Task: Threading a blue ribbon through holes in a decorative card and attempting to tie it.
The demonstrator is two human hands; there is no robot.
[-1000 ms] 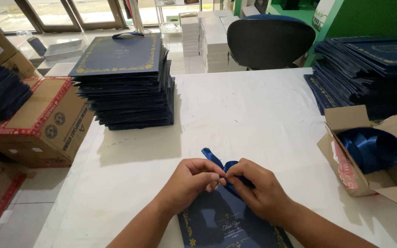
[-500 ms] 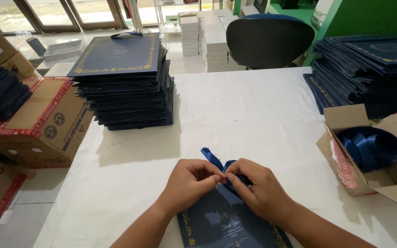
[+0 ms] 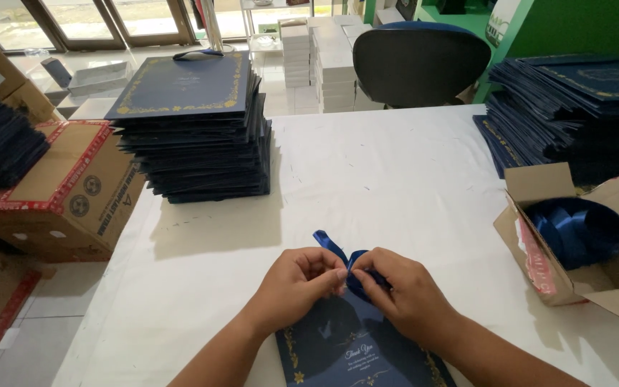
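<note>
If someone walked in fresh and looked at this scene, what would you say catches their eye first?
First, the left hand and right hand meeting at the near edge of the white table, pinching a dark blue ribbon at the top of a dark blue card with gold trim. Next, the tall stack of matching blue folders at the table's far left corner. Finally, the open cardboard box on the right, holding a roll of blue ribbon.
</note>
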